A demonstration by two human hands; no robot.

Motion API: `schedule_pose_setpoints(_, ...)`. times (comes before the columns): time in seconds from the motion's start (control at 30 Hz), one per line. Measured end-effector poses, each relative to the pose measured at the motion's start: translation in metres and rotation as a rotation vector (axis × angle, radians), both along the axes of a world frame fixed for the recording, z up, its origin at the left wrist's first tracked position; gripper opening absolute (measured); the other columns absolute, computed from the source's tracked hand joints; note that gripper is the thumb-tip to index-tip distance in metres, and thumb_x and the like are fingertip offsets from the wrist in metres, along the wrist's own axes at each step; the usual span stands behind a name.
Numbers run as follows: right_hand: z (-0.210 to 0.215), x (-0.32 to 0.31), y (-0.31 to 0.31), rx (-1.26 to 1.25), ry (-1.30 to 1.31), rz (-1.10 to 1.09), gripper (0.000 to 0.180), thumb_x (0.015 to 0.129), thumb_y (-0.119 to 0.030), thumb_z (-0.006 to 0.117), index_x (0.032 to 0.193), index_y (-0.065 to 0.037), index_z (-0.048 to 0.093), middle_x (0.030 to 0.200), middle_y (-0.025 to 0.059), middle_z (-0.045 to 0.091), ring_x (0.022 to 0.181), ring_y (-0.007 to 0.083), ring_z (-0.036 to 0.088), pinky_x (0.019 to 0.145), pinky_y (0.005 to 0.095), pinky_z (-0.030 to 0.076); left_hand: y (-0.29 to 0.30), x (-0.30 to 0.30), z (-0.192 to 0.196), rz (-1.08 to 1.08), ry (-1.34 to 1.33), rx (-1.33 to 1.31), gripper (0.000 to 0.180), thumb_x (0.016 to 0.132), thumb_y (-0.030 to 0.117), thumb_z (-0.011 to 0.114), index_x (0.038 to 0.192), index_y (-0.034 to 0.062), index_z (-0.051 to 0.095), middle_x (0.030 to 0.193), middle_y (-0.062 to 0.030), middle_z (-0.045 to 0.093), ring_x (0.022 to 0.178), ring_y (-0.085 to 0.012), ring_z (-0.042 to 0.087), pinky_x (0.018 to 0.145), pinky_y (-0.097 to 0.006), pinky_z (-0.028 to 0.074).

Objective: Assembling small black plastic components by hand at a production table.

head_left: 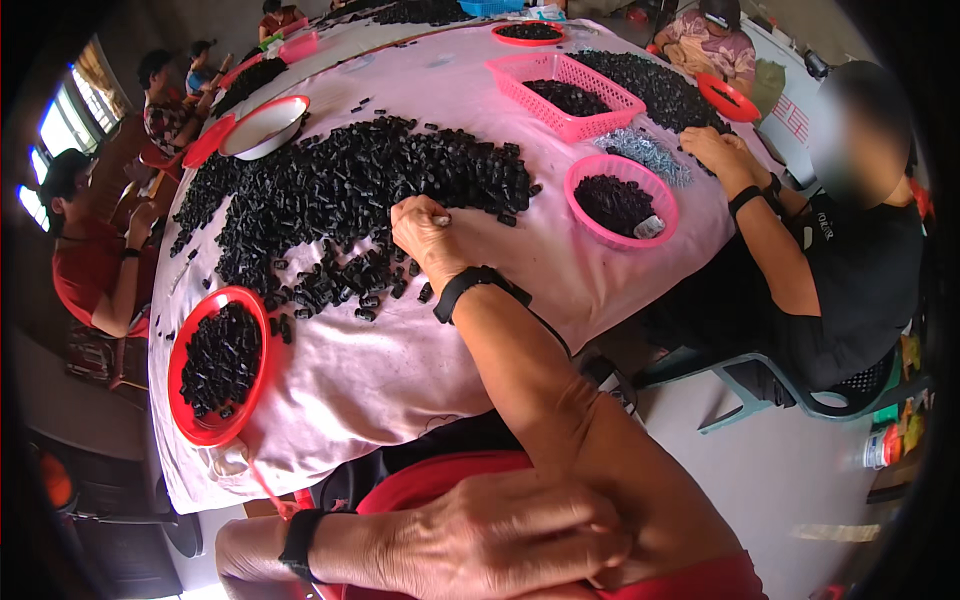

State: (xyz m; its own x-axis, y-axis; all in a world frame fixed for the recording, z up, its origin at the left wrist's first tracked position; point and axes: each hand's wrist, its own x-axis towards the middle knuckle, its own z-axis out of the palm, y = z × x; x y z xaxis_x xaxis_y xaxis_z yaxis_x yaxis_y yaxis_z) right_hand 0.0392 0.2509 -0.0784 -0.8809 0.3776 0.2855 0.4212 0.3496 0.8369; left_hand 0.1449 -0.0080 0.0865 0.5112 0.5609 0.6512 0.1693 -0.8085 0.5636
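A big heap of small black cylindrical parts [320, 190] covers much of the pink tablecloth [400, 370] in front of me. At the heap's near right edge is my right hand [425, 235], its fingers curled closed; what they may hold is hidden. My left hand [500, 540] lies low across my body, against my bent right arm. Its fingers are curled in, and their tips are out of sight. Black bands circle both wrists. By the table's left edge, a red bowl [262, 365] holds more black parts.
Right of the heap are a pink round basket [672, 212], a pink rectangular basket [497, 72] and a silvery tangle [650, 155]. A white red-rimmed basin [262, 135] rests far left. Someone in black [860, 270] sits close on my right; several people sit around the table.
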Motion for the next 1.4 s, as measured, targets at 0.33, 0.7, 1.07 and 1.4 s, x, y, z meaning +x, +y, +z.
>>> schedule_pose_setpoints(0.33,-0.001,-0.003,-0.003,0.024,0.018,-0.02,0.02,0.081,-0.015,0.053,0.087,-0.001,0.066,0.084,0.0126,0.058,0.06,0.0281,0.058,0.037,0.0419,0.042,0.009,-0.044,-0.019,0.494,0.606,-0.032,0.083,0.075,0.058,0.063,0.132,-0.0009,0.046,0.134,-0.0213,0.047,0.125,-0.0371,0.045,0.104,-0.049,0.035)
schedule_pose_setpoints(0.7,0.006,-0.006,-0.005,0.065,-0.039,-0.043,0.019,0.079,-0.015,0.054,0.085,-0.001,0.064,0.079,0.0103,0.056,0.058,0.0247,0.056,0.036,0.0396,0.041,0.016,0.007,-0.018,0.062,0.338,-0.075,0.072,0.081,0.055,0.059,0.126,-0.0003,0.049,0.126,-0.0232,0.051,0.124,-0.0384,0.045,0.103,-0.055,0.033)
schedule_pose_setpoints(1.07,0.003,-0.005,-0.018,0.511,-0.285,-0.2,0.018,0.062,0.003,0.06,0.079,-0.002,0.065,0.072,0.0114,0.059,0.066,0.0241,0.061,0.05,0.0433,0.05,0.024,-0.031,-0.042,0.327,0.375,-0.075,0.075,0.081,0.053,0.062,0.128,-0.0036,0.048,0.138,-0.0228,0.041,0.132,-0.0433,0.033,0.109,-0.056,0.025)
schedule_pose_setpoints(1.4,-0.004,-0.005,-0.001,0.127,-0.019,-0.033,0.018,0.08,-0.014,0.055,0.083,0.0,0.065,0.078,0.0119,0.055,0.055,0.0259,0.056,0.035,0.0401,0.041,-0.005,-0.019,-0.013,0.242,0.37,-0.056,0.061,0.07,0.035,0.074,0.116,-0.0027,0.06,0.121,-0.0144,0.056,0.114,-0.032,0.053,0.095,-0.041,0.046)
